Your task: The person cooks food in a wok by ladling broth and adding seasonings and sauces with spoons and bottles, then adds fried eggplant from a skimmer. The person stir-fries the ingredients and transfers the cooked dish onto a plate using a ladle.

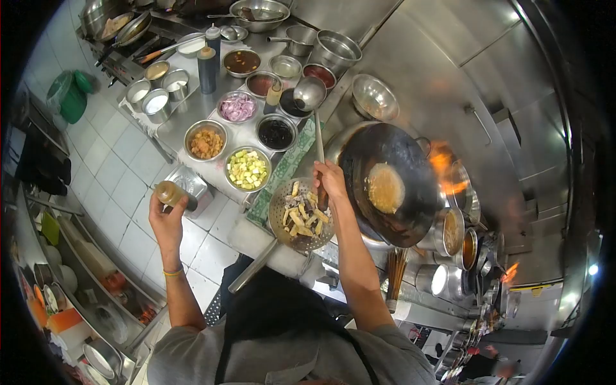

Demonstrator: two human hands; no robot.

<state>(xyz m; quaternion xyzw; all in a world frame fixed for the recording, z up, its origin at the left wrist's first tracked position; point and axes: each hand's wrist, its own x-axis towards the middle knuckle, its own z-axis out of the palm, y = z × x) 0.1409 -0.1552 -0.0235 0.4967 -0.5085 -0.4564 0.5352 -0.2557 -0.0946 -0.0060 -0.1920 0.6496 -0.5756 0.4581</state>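
My left hand (167, 221) is closed round a squeeze bottle (170, 193) with brownish contents, held tilted out to the left above a metal container (194, 186). In my right hand (330, 181) is the handle of a ladle (310, 94), its bowl over the sauce bowls. Below that hand, a perforated strainer (279, 221) holds fried strips (301, 215), some with dark skin. To the right stands a blackened wok (410, 167) with brown liquid (385, 188) pooled in it. Flames (443, 165) show beside the wok.
Bowls of diced green vegetable (246, 169), brown chunks (206, 143), sliced red onion (237, 107) and dark sauce (276, 132) crowd the counter. More squeeze bottles (206, 69) stand behind. Pots of liquid (453, 231) and bamboo sticks (396, 273) lie at the right.
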